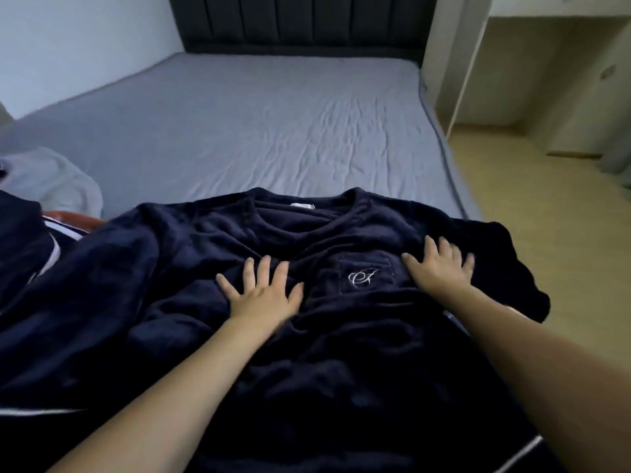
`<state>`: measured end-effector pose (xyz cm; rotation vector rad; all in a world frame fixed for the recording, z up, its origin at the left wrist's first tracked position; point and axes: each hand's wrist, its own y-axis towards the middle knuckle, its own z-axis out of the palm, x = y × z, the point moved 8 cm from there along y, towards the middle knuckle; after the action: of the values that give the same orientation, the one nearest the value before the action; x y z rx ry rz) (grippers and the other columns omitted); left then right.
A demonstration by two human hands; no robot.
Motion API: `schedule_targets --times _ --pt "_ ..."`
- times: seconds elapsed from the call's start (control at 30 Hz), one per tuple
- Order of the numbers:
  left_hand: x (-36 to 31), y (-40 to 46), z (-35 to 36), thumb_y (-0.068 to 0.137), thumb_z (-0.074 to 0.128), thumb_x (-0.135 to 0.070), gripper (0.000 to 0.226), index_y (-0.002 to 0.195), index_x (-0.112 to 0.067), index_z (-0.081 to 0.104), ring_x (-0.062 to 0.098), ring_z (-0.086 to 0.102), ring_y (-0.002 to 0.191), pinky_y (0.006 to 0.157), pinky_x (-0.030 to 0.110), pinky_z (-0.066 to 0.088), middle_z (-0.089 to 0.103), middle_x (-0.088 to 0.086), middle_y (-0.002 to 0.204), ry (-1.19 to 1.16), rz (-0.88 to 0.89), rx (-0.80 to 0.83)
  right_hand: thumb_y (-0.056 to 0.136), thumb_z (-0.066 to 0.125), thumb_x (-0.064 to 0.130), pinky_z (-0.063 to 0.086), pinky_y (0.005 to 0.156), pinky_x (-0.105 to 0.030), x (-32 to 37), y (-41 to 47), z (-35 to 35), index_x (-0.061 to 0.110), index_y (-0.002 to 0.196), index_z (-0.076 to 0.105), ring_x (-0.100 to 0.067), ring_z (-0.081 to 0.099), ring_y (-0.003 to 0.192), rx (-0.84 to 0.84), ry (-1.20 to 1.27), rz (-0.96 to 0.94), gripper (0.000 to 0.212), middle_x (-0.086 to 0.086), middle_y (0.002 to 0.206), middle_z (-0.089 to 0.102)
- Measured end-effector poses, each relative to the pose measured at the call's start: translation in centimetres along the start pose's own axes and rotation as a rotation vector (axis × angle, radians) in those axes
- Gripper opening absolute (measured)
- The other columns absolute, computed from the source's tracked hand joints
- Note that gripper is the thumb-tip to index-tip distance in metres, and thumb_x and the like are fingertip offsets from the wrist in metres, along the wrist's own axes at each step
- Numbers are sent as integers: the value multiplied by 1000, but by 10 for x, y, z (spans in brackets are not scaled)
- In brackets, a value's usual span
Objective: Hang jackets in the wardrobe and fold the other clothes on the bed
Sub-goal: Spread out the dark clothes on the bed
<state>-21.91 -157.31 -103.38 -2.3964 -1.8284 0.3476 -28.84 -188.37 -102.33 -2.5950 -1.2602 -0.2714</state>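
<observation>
A dark navy fleece top (pixel 191 268) lies spread front-up on the near end of the bed (pixel 239 131), collar pointing away from me. Its chest pocket (pixel 365 274) carries a pale embroidered monogram. My left hand (pixel 263 295) rests flat on the chest, left of the pocket, fingers spread. On the right of the pocket my right hand (pixel 440 264) presses flat with straight fingers. The top's right sleeve hangs over the bed's right edge.
More dark clothing with white piping (pixel 41 240) is piled at the left. Behind it lies a pale grey garment (pixel 51 179). A dark padded headboard (pixel 300 25) stands at the far end. Light wooden floor (pixel 546 216) and pale cabinets (pixel 563 73) are on the right.
</observation>
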Motion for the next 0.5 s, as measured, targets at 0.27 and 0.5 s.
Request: schedule_targets --times 0.27,0.5 --pt "-28 56 -100 98 34 -29 40 138 -25 38 28 29 135 111 54 23 33 3 147 -62 128 -202 96 37 52 26 111 -49 26 13 -36 18 142 37 -35 39 131 38 102 -85 57 -11 146 40" --pt "21 108 -86 92 34 -17 56 147 -29 32 30 10 144 109 69 14 8 -5 161 243 31 98 88 48 60 9 116 -51 98 74 -28 16 153 8 -28 25 143 23 -60 -237 88 -7 156 26"
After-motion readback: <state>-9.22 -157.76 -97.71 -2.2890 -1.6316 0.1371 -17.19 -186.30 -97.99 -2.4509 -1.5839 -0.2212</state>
